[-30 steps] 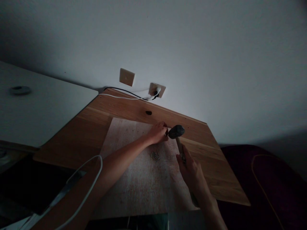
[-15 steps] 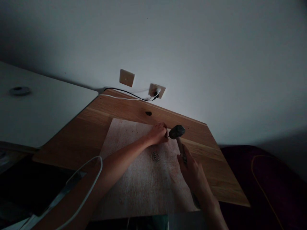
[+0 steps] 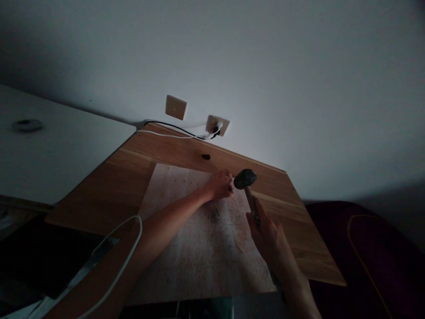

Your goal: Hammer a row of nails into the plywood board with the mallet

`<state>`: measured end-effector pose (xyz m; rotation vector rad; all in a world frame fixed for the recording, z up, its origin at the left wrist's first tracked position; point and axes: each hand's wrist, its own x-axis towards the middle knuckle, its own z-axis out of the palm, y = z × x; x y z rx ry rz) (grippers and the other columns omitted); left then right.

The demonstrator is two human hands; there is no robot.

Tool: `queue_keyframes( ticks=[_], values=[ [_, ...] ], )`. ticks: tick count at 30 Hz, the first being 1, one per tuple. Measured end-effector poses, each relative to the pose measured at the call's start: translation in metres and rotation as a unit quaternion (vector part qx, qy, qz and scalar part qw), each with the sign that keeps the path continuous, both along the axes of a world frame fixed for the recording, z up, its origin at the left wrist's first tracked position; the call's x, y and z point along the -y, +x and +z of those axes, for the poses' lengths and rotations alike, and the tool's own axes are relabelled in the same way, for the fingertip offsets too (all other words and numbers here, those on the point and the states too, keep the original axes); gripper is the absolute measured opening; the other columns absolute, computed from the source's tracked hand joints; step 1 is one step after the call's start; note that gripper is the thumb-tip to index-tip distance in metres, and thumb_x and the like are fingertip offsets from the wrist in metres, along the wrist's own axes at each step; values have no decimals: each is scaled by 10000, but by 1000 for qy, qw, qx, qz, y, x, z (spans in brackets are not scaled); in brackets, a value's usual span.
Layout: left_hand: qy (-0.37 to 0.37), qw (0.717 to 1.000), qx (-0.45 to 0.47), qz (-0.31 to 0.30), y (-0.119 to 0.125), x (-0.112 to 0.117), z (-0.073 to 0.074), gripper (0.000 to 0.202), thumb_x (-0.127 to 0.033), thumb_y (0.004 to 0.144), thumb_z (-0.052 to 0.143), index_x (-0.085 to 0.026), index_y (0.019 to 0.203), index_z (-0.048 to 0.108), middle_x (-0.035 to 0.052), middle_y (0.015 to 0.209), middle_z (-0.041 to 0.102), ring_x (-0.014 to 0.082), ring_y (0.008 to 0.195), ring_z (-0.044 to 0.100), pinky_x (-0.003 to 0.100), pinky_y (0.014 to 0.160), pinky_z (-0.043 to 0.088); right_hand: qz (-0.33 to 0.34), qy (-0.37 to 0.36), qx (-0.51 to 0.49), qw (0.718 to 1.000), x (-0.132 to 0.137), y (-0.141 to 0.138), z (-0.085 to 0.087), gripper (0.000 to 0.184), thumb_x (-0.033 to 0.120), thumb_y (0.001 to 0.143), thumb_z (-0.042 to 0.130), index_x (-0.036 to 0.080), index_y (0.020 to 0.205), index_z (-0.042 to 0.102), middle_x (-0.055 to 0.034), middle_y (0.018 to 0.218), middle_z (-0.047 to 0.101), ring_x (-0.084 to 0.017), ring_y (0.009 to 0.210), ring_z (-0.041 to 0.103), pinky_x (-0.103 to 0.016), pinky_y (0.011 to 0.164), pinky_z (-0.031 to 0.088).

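Near the far edge of a pale wooden board (image 3: 199, 252), my left hand (image 3: 221, 184) is closed in a pinch. A thin nail (image 3: 233, 189) just shows at its fingertips, mostly hidden. My right hand (image 3: 268, 232) is wrapped round the handle of a hammer (image 3: 245, 178), whose dark head hangs just right of my left fingertips, apart from them. Closer to me on the board lies a small pile of nails (image 3: 214, 216). Several small dark points, which look like nails, stand in a row along the board's far left part.
Under the board is a wooden tabletop (image 3: 292, 221) against the wall. A black cable and a white cable run along its back edge to a wall socket (image 3: 218, 126). A white cord (image 3: 139, 230) hangs over my left forearm. Dark purple fabric (image 3: 375, 248) lies at the right.
The hammer head has risen slightly, and my right hand has shifted a little to the right with it. My left hand stays at the same place on the board.
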<state>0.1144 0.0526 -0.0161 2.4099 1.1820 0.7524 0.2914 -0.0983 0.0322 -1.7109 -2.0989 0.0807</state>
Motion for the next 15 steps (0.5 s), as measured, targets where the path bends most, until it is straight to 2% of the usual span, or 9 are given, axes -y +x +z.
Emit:
queue_keyframes(
  ticks=[5,7,10,12,15],
  values=[
    [-7,1000,0,-6,-1,2,3,337,-314,803,767,-161,1103,772,155,1249,680,340,1238,619,460,1100,485,33,-34,28,998,0,-3,7,569,343,1048,390,175,1583,482,-164,1067,828,-337,891,815,-417,721,630],
    [-7,1000,-7,0,-1,2,3,327,-334,803,778,-168,1084,771,150,1256,675,337,1227,625,455,1096,487,24,-22,33,999,-1,-3,9,561,367,1050,396,150,1553,516,-176,1062,828,-339,896,817,-412,725,634],
    [-13,1000,-11,2,0,2,2,225,-389,807,795,-189,908,774,130,1246,670,326,1185,642,452,1083,495,2,5,36,999,-2,-3,7,589,409,1050,392,67,1501,554,-234,1088,813,-378,910,813,-449,726,640],
    [-16,1000,-9,2,0,1,2,236,-421,808,804,-191,851,769,126,1244,670,323,1166,649,453,1078,499,-1,12,39,999,-1,-3,4,603,408,1049,385,41,1499,547,-264,1155,791,-393,934,809,-463,724,641],
    [-3,1000,-5,4,0,1,0,347,-440,813,804,-181,1044,784,139,1256,673,335,1186,644,451,1070,505,16,-16,41,999,0,-5,2,571,372,1058,372,85,1524,532,-229,1170,797,-365,933,813,-444,737,642]
  ],
)
